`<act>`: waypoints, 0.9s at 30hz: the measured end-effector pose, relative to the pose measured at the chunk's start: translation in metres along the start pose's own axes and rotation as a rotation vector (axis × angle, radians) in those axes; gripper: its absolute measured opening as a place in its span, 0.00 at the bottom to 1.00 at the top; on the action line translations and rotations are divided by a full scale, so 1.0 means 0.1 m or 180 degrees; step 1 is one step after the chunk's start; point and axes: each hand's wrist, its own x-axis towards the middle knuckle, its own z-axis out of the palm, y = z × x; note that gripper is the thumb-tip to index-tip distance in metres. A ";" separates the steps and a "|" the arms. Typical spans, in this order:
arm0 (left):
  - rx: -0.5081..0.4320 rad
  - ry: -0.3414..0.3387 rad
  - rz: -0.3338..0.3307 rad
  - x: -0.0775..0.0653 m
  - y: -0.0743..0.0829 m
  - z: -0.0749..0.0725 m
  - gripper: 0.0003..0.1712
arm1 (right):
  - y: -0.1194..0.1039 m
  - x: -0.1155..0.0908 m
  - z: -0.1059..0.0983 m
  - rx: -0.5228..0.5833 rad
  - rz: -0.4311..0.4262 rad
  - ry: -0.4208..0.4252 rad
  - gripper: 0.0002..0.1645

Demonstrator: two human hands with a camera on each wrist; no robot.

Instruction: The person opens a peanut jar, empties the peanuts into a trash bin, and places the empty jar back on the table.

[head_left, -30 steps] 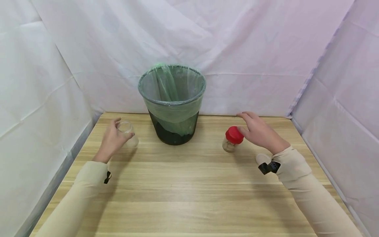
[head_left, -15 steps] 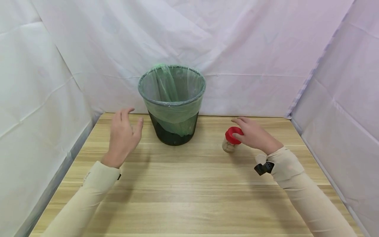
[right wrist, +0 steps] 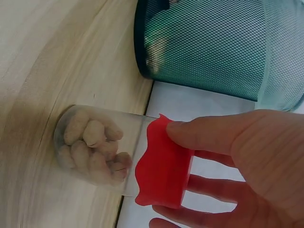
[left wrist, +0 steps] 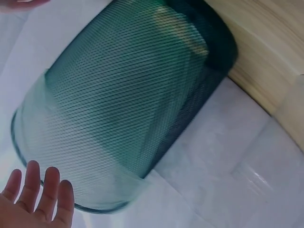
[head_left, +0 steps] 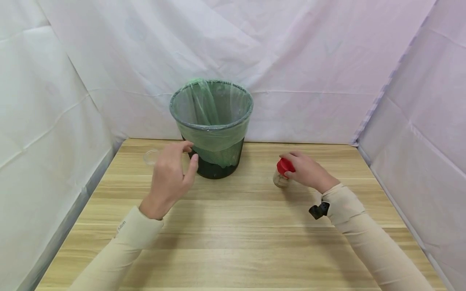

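Observation:
My right hand (head_left: 303,171) grips the red lid (right wrist: 164,164) of a clear jar (right wrist: 135,142), thumb on one side and fingers on the other. Several unshelled peanuts (right wrist: 92,133) lie in the jar's lower part. The jar stands upright on the table at the right, with its lid on. Holding nothing, my left hand (head_left: 169,173) is raised over the table in front of the waste bin (head_left: 214,155), fingers loosely bent and thumb apart. Behind it, a second clear jar without a lid (head_left: 150,152) shows only its rim; the rest is mostly hidden.
The black mesh bin, lined with a green bag (head_left: 204,103), stands at the table's back edge between the two jars. White cloth (head_left: 309,72) walls in the wooden table (head_left: 233,242) at the back and both sides.
My left hand has left the open jar and moved right, toward the bin's front. My right hand has moved slightly left and closed its fingers around the red lid.

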 end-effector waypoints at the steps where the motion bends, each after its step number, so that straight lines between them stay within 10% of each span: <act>1: -0.0038 -0.0022 0.0053 0.00 0.04 0.01 0.22 | 0.00 0.00 0.00 -0.0023 0.0003 0.0012 0.34; 7: -0.0464 -0.0455 0.0115 -0.04 0.23 0.07 0.22 | -0.10 -0.02 0.01 -0.0086 -0.0041 0.0028 0.34; 17: -0.1164 -0.1650 -0.0875 -0.06 0.46 0.28 0.40 | -0.55 -0.16 -0.09 -0.0085 -0.0306 0.0253 0.35; 27: -0.1464 -0.2239 -0.1453 -0.10 0.57 0.62 0.57 | -1.05 -0.30 -0.20 0.0253 -0.0739 0.0686 0.35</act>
